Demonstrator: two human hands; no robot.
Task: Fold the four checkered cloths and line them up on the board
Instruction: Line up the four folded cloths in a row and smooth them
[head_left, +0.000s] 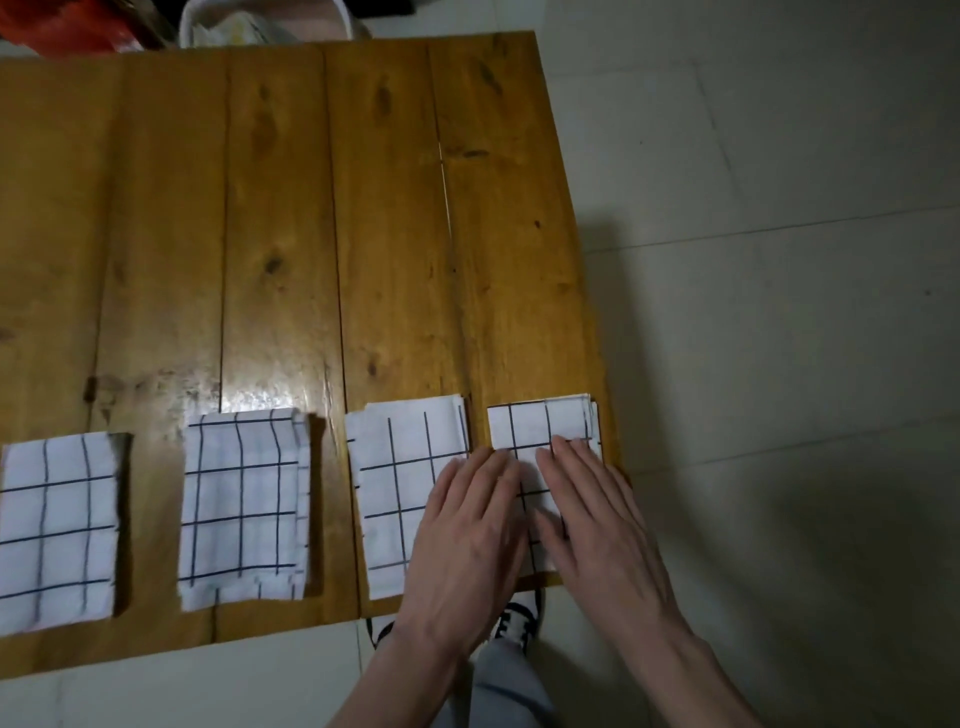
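1. The wooden board is lying lengthwise across the view, with its near edge carrying the row so that every cloth is sitting within easy reach.
2. Three folded checkered cloths are resting flat along that edge: the far-left cloth, the second cloth and the third cloth, each lying apart from its neighbour with bare wood showing between, which is probably keeping the line tidy.
3. The fourth cloth is sitting at the right end, close to the board's corner and just beside the third cloth.
4. The left hand is lying flat with straight fingers, holding nothing, covering the gap between the third and fourth cloths and seemingly pressing the fourth one's left edge.
5. The right hand is likewise spread flat on the fourth cloth, gripping nothing, apparently smoothing the fold so it is staying down.
6. All four cloths look folded and lined up, so the task is nearing its end.
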